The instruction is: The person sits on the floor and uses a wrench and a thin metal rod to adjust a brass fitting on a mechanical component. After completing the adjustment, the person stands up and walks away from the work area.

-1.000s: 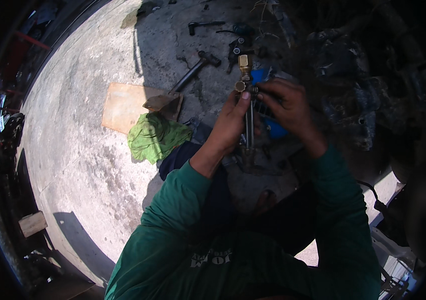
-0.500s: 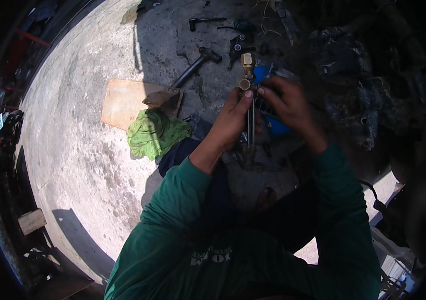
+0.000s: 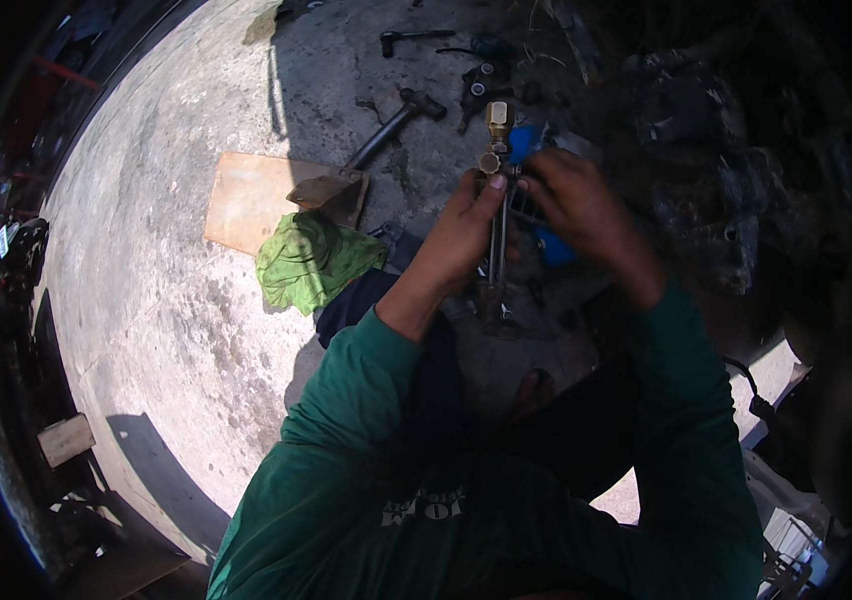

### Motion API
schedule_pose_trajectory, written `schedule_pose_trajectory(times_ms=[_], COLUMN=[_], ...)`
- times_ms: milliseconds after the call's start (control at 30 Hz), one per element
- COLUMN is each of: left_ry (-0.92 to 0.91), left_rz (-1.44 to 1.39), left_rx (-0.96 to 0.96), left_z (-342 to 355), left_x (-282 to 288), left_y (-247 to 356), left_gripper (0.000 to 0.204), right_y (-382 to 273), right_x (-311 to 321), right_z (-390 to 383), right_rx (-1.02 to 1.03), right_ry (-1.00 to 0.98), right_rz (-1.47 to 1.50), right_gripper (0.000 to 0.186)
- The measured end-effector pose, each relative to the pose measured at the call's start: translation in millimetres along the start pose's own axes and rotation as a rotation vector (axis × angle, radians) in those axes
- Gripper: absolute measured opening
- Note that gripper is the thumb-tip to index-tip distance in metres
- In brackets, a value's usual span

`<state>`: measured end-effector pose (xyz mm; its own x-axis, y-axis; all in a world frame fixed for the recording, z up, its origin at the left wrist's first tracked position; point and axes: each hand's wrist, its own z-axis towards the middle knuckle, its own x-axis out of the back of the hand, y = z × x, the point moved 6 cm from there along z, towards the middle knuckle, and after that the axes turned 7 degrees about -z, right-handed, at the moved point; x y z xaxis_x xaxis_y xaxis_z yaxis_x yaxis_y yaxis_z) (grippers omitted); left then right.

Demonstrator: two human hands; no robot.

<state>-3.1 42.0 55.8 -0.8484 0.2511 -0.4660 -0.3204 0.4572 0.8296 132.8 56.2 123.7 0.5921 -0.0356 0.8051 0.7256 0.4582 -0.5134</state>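
one left hand (image 3: 461, 228) is wrapping around a slim metal tool (image 3: 499, 220), its thumb pressing just below the brass top. the right hand (image 3: 578, 195) is bunching its fingertips against the tool's right side; whether they are pinching a small part is hard to tell. the tool is sitting between the hands, out ahead of the person's chest, its brass end pointing away. behind it, blue plastic (image 3: 554, 248) is showing near the right hand. well to the left, a hammer (image 3: 383, 136) is lying with its handle reaching the edge of a pale board (image 3: 251, 203), while a green cloth (image 3: 306, 262) is overlapping the board's near edge. wide room is opening on that side, sunlit concrete floor (image 3: 161, 230) stretching to a curving border by a wooden block (image 3: 67, 440). dark machinery (image 3: 686, 105) is crowding the shadowed right, making that side tighter.
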Motion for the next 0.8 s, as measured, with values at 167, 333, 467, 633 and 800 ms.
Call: schedule_pose_trajectory(times_ms=[167, 333, 467, 633, 800], left_ry=[-0.016, -0.007, -0.006, -0.014, -0.041], left_rz=[0.038, -0.010, -0.032, -0.006, -0.024], left_rx=[-0.007, -0.007, -0.012, 0.003, 0.015], left_z=[-3.7, -2.7, -1.3, -2.6, -3.7], left_x=[-3.6, -5.5, -1.9, -0.7, -3.6], left_y=[4.1, 3.4, 3.2, 2.6, 4.9], left_gripper=[0.051, 0.050, 0.047, 0.044, 0.050], right_y=[17.3, 29.2, -2.8, -5.0, 18.5], right_x=[-10.5, -17.0, 4.6, 3.1, -14.8], right_z=[-2.0, -2.6, 3.0, -2.4, -4.7], right_rx=[-0.301, -0.492, -0.016, 0.078, -0.471], right_ry=[-0.178, -0.213, 0.064, 0.099, -0.220], right_rz=[0.349, 0.474, 0.058, -0.059, 0.538], right_gripper=[0.030, 0.031, 0.026, 0.026, 0.033])
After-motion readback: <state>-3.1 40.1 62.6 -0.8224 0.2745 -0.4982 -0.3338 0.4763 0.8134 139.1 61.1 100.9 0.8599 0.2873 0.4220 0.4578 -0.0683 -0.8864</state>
